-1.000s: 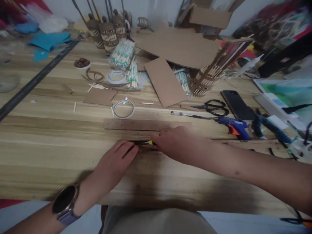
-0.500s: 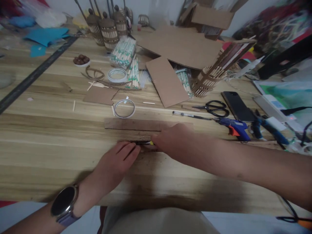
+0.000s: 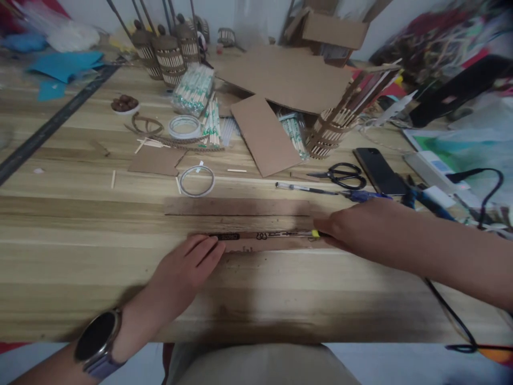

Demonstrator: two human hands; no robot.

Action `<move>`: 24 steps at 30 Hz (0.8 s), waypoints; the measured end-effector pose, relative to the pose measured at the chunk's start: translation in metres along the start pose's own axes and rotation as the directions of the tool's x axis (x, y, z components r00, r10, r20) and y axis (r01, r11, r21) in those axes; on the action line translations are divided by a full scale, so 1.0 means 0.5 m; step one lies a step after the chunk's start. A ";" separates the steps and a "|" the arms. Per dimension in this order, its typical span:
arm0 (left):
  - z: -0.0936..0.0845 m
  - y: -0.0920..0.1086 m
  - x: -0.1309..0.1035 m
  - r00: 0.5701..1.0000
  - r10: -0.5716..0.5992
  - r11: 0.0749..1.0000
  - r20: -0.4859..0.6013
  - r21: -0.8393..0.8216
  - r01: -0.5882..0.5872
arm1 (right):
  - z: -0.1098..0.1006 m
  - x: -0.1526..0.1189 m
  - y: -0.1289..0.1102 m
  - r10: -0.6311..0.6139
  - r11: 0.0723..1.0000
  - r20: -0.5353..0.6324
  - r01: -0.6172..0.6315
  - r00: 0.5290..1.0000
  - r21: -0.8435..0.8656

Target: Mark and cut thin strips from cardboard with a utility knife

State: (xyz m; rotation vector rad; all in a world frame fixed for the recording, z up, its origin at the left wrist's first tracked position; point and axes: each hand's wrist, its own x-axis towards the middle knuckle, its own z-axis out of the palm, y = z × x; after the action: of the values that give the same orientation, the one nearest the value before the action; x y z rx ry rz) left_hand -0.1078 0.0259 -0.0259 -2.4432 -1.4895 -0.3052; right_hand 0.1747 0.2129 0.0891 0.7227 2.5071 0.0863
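Note:
My left hand (image 3: 188, 270), with a watch on its wrist, lies with its fingers down on the left end of a narrow brown cardboard strip (image 3: 264, 245) that bears dark printing. At the strip's right end, my right hand (image 3: 344, 224) is closed around a slim tool with a yellow tip (image 3: 315, 233), which looks like a utility knife. Its handle is mostly hidden in the fist. Just behind lies a second, plain cardboard strip (image 3: 236, 206), parallel to the first and apart from both hands.
Behind the strips lie a tape ring (image 3: 197, 181), a pen (image 3: 306, 188), black scissors (image 3: 347, 176), a phone (image 3: 379, 171) and a blue glue gun (image 3: 363, 195) partly behind my right arm. Farther back are cardboard sheets (image 3: 264, 133), bagged sticks (image 3: 194, 90) and a stick-built basket (image 3: 326, 133).
My right hand has slid right along the printed strip with the yellow-tipped tool, uncovering its middle. My left hand stays on the left end. The whole view has shifted slightly.

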 end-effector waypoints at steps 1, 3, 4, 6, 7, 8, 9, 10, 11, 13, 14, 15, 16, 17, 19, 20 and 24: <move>0.003 0.004 0.003 1.000 0.000 1.000 -0.022 -0.005 0.000 | -0.009 0.002 0.000 -0.013 1.000 0.025 0.013 1.000 0.011; 0.008 0.013 0.009 0.997 -0.013 0.999 -0.079 -0.032 0.011 | -0.034 0.015 -0.016 -0.052 0.998 0.084 0.049 0.995 0.039; 0.010 0.016 0.011 0.994 -0.026 0.998 -0.104 -0.056 0.020 | -0.047 0.024 -0.031 -0.061 0.996 0.079 0.056 0.995 0.064; 0.011 0.021 0.013 0.991 -0.066 0.992 -0.113 -0.116 0.053 | -0.067 0.048 -0.069 -0.063 0.994 0.026 0.060 0.998 0.089; 0.010 0.022 0.013 0.991 -0.090 0.987 -0.103 -0.142 0.075 | -0.073 0.061 -0.089 -0.058 0.995 0.025 0.056 0.998 0.083; 0.009 0.021 0.011 0.990 -0.114 0.982 -0.087 -0.162 0.099 | -0.076 0.073 -0.108 -0.062 0.995 0.019 0.060 0.998 0.080; 0.008 0.021 0.009 0.988 -0.136 0.977 -0.075 -0.174 0.122 | -0.076 0.084 -0.124 -0.065 0.995 0.019 0.063 0.998 0.074; 0.008 0.019 0.007 0.985 -0.156 0.974 -0.067 -0.177 0.142 | -0.073 0.093 -0.137 -0.071 0.995 0.019 0.069 0.997 0.069; 0.007 0.018 0.005 0.983 -0.170 0.972 -0.071 -0.173 0.156 | -0.069 0.101 -0.147 -0.081 0.995 0.016 0.080 0.997 0.066; 0.008 0.015 0.002 0.980 -0.179 0.973 -0.082 -0.162 0.165 | -0.060 0.111 -0.161 -0.108 0.993 0.011 0.107 0.994 0.056; 0.008 0.014 0.001 0.980 -0.177 0.974 -0.087 -0.156 0.162 | -0.057 0.114 -0.165 -0.125 0.991 0.006 0.125 0.992 0.047; 0.009 0.013 0.000 0.981 -0.173 0.976 -0.090 -0.150 0.159 | -0.055 0.115 -0.168 -0.142 0.989 0.002 0.142 0.990 0.037; 0.009 0.011 -0.001 0.982 -0.166 0.978 -0.091 -0.144 0.151 | -0.056 0.116 -0.172 -0.158 0.987 -0.002 0.158 0.987 0.027; 0.009 0.010 -0.001 0.983 -0.158 0.980 -0.091 -0.139 0.145 | -0.059 0.116 -0.176 -0.171 0.985 -0.006 0.171 0.985 0.018; 0.008 0.008 -0.001 0.984 -0.146 0.982 -0.100 -0.131 0.133 | -0.072 0.117 -0.184 -0.189 0.982 0.004 0.189 0.982 0.005; 0.008 0.008 -0.001 0.985 -0.141 0.983 -0.104 -0.130 0.127 | -0.080 0.117 -0.188 -0.191 0.982 0.027 0.191 0.981 -0.001; 0.007 0.006 0.000 0.984 -0.125 0.984 -0.127 -0.140 0.107 | -0.103 0.124 -0.197 -0.177 0.983 0.111 0.182 0.978 -0.038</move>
State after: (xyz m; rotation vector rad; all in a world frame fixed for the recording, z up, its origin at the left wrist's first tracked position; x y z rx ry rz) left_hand -0.1051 0.0258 -0.0296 -2.3840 -1.6023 -0.5991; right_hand 0.0571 0.1643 0.0848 0.4664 2.4460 0.0413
